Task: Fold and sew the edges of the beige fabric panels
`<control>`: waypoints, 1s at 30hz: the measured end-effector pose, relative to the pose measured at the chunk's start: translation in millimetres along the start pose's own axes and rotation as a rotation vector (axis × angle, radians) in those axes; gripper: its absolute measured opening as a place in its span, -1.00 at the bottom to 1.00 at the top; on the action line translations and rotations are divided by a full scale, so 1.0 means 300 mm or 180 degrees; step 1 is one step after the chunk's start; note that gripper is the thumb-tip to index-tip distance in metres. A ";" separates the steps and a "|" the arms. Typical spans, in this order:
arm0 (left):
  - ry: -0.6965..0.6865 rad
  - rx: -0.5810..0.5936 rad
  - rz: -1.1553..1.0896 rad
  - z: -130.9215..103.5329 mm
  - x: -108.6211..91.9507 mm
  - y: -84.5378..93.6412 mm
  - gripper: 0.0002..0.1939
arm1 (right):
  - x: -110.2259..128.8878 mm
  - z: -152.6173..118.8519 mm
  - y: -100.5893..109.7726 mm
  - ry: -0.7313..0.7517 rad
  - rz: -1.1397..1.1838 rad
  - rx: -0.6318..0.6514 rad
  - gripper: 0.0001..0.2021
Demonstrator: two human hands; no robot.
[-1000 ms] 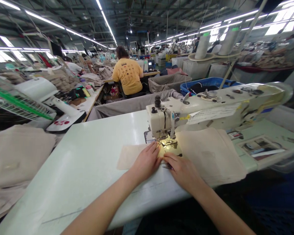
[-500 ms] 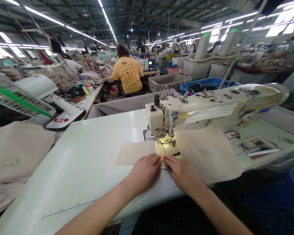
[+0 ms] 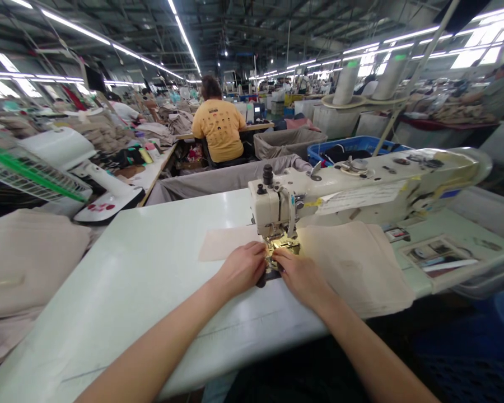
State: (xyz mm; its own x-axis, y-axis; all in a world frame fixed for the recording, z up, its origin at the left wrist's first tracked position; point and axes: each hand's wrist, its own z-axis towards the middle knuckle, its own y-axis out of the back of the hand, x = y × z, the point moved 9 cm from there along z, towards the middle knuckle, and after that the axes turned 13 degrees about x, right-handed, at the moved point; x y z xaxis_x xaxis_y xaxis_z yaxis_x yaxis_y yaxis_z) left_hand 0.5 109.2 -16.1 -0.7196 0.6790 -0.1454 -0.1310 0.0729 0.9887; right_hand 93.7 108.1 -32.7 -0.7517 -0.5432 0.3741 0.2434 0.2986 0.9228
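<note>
1. Left hand (image 3: 240, 270) and right hand (image 3: 299, 272): two, flat, pressing one beige cloth piece (image 3: 224, 243) at needle.
2. One sewing machine (image 3: 361, 193) on bench (image 3: 151, 268).
3. Two thread cones (image 3: 344, 81) behind.
4. One cloth stack (image 3: 29, 257) far left.

A cream-white sewing machine (image 3: 361, 193) stands on a pale mint-white table (image 3: 151, 268), its lamp casting a yellow glow at the needle. The fabric piece (image 3: 353, 263) under it is plain beige, as is the folded stack (image 3: 25, 257) at the left. A person's shirt (image 3: 220, 131) ahead is yellow with small dark motifs. A bin (image 3: 353, 146) behind is blue; a wire rack (image 3: 29, 173) has green trim.
</note>
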 end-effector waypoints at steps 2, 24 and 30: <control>-0.0046 -0.0054 -0.0030 0.001 0.011 0.005 -0.76 | 0.002 -0.013 -0.004 -0.0017 0.0057 -0.0026 -0.58; 0.0069 -0.0193 -0.0206 -0.026 0.067 -0.003 -0.67 | 0.015 -0.074 -0.063 -0.0065 0.0043 -0.0505 -0.51; 0.0145 0.0028 0.0102 -0.015 0.064 -0.020 -0.65 | 0.018 -0.072 -0.061 -0.0045 0.0079 -0.0567 -0.52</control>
State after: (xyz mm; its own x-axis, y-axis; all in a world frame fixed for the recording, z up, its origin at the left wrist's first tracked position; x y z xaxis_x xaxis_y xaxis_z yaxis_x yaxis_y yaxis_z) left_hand -15.6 118.4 -24.9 -0.7536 0.6472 -0.1151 -0.1016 0.0583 0.9931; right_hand 98.5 82.7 -45.7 -0.7524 -0.5259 0.3967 0.3658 0.1673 0.9155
